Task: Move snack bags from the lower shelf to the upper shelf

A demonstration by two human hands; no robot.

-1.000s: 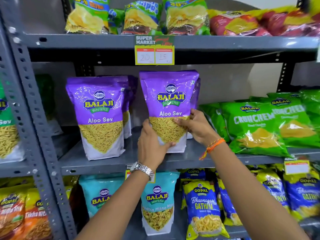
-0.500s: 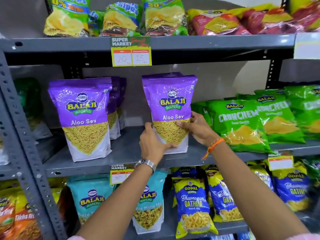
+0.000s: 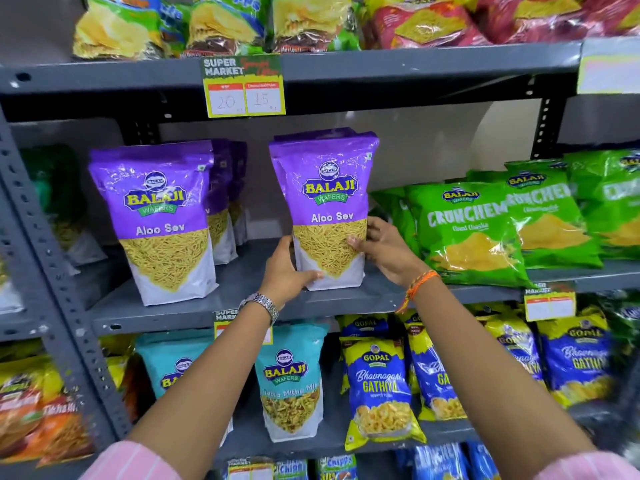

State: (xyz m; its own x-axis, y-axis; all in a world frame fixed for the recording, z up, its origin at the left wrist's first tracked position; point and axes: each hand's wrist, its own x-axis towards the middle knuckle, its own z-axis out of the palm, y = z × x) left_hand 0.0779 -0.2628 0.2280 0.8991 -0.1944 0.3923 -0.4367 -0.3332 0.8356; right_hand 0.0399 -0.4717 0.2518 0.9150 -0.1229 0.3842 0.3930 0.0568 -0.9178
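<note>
The person is standing a purple Aloo Sev bag (image 3: 327, 216) upright on the upper shelf (image 3: 242, 275), with the left hand (image 3: 285, 271) curled around its lower left edge and the right hand (image 3: 384, 249) pressing its right side, so both hands are gripping the bag as its base is resting on the shelf. This placement is looking nearly finished, while teal Balaji bags (image 3: 289, 379) are waiting on the lower shelf (image 3: 311, 441), so more transfers are probably remaining.
</note>
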